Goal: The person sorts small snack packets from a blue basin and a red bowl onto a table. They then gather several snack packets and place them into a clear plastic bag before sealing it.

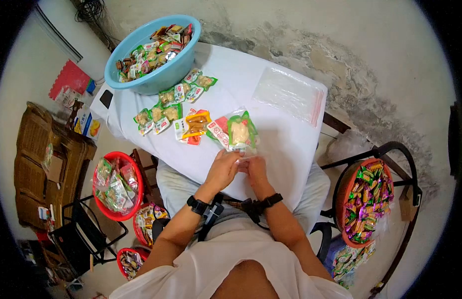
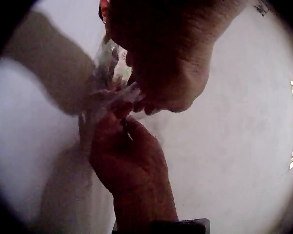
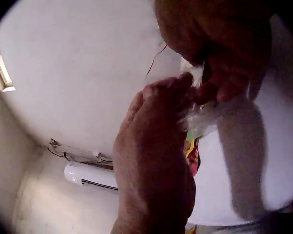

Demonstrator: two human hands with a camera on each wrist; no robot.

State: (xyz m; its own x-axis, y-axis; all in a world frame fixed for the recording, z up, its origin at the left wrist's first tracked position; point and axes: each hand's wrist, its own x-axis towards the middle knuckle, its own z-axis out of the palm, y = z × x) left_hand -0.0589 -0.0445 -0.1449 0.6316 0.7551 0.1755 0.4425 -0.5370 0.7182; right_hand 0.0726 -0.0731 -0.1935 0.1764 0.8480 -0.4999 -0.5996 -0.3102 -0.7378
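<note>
In the head view, a clear plastic bag with a green packet and a red-and-white packet inside lies over the cloth-covered table. My left hand and right hand pinch the near end of this bag, their fingertips close together. Crumpled film shows between the fingers in both wrist views; part of the grip is hidden. Left of the bag lies a yellow packet over red-and-white ones. Green packets form rows beyond it.
A blue basin of mixed packets stands at the table's far left, near a dark phone. Flat clear bags lie far right. Red tubs are on the left; a tub of wrapped sweets sits on a chair at right.
</note>
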